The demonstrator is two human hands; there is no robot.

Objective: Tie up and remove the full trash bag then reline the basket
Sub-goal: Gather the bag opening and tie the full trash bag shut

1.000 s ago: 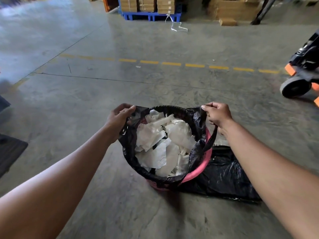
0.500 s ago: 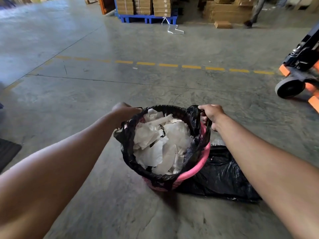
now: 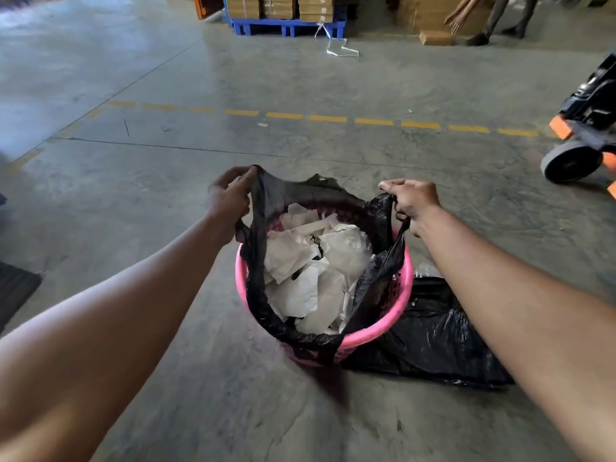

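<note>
A pink plastic basket (image 3: pixel 383 330) stands on the concrete floor, lined with a black trash bag (image 3: pixel 263 305) full of crumpled white paper (image 3: pixel 313 271). My left hand (image 3: pixel 230 198) pinches the bag's left edge and holds it stretched up above the rim. My right hand (image 3: pixel 411 200) grips the bag's right edge, also lifted off the rim. The near part of the bag still hangs over the basket's front rim. A second black bag (image 3: pixel 430 338) lies flat on the floor just right of the basket.
A pallet jack with a grey wheel (image 3: pixel 571 163) and orange parts stands at the right. A dashed yellow line (image 3: pixel 333 119) crosses the floor beyond the basket. Far back are a blue pallet (image 3: pixel 286 28) stacked with cartons and a person's legs (image 3: pixel 500 18). A dark mat (image 3: pixel 15 290) lies at the left.
Both hands have pulled the bag's left and right edges up off the basket rim, so the pink rim now shows on both sides.
</note>
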